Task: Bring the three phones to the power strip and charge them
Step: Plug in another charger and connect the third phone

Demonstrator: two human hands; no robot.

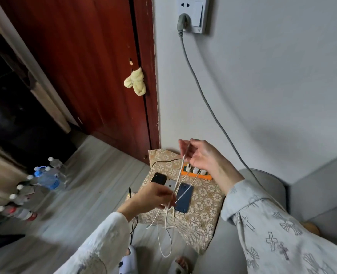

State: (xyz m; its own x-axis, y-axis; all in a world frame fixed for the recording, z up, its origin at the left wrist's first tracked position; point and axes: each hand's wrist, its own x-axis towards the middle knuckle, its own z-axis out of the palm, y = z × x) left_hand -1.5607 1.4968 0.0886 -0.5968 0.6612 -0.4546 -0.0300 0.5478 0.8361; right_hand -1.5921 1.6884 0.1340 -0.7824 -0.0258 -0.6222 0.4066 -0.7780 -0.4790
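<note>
Three phones lie side by side on a floral-covered stand (203,196): a black phone (158,178), a silver phone (170,184) and a dark blue phone (184,196). Behind them sits an orange power strip (200,176) with white chargers plugged in. White cables (163,230) run from the chargers and hang off the stand's front. My right hand (201,157) pinches one white cable and lifts it above the strip. Lower down, my left hand (155,196) holds the same cable near the silver phone.
A grey cord (203,99) runs from the wall socket (193,14) down to the strip. A red-brown door (96,66) stands behind the stand. Several water bottles (44,180) crowd the floor at left. A grey sofa (272,186) is at right, and my slippered feet (128,260) are below.
</note>
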